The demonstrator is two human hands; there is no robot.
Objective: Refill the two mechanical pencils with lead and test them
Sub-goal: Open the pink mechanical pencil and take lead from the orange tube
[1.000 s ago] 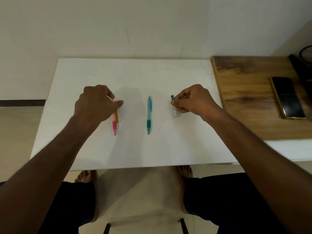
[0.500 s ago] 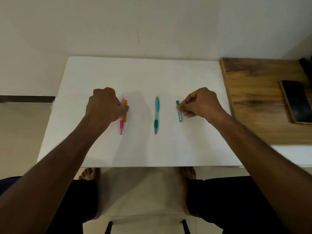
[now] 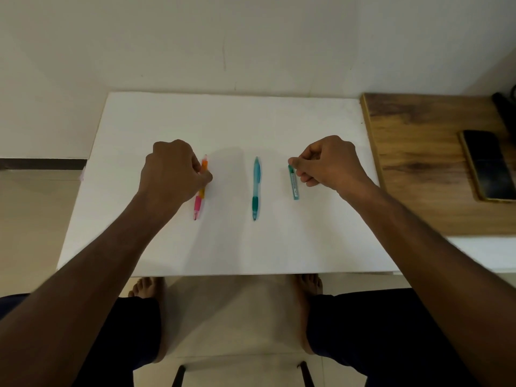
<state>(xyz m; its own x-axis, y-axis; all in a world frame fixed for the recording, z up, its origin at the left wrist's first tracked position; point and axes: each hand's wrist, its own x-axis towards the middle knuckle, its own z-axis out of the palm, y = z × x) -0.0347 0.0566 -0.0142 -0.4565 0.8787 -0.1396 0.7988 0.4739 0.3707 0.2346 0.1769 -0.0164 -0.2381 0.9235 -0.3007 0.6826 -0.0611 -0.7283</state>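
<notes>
Two mechanical pencils lie on the white bench (image 3: pixel 223 247), both pointing toward the person. The pink-and-orange pencil (image 3: pixel 198 203) sits on the left, with the left hand (image 3: pixel 170 174) over its upper half — fingers curled and the thumb pressed against the orange barrel, so the hand grips it while the pink tip end rests on the bench. The teal pencil (image 3: pixel 255 188) lies untouched in the middle, apart from both hands. To its right is the slim teal lead case (image 3: pixel 294 182), lying flat on the bench; the right hand (image 3: pixel 326 163) pinches its far end between thumb and forefinger, the other fingers curled loosely beside it. Off to the right, a wooden surface (image 3: pixel 418 169) adjoins the bench and carries a dark phone (image 3: pixel 487 164), well apart from the pencils.
</notes>
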